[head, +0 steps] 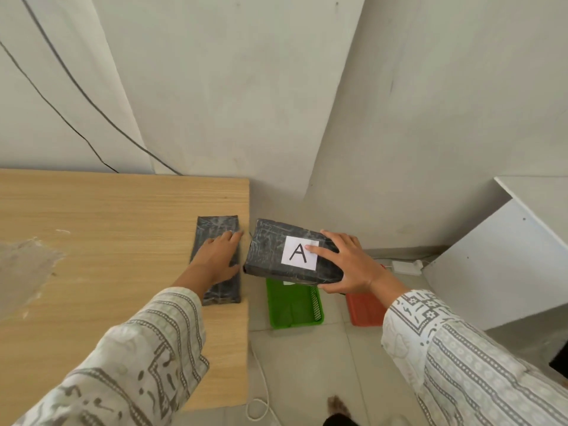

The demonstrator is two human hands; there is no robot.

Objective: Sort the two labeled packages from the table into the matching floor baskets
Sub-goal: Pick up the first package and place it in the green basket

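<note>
Wooden table (107,216), grey walls (246,87)

Table package's (218,241) label hidden; red basket (364,312) partly behind right sleeve (430,333).

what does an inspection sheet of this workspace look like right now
surface: light wooden table, scuffed grey patch at left
job's things: black wrapped package with white A label held off the table above green plastic floor basket; second black wrapped package flat on table, label not visible; red plastic floor basket
clutter: nothing seen
hands: right hand grips A package; left hand flat on second package
cables: white cable on floor; black cables on wall
surroundings: grey walls, white cabinet
</note>
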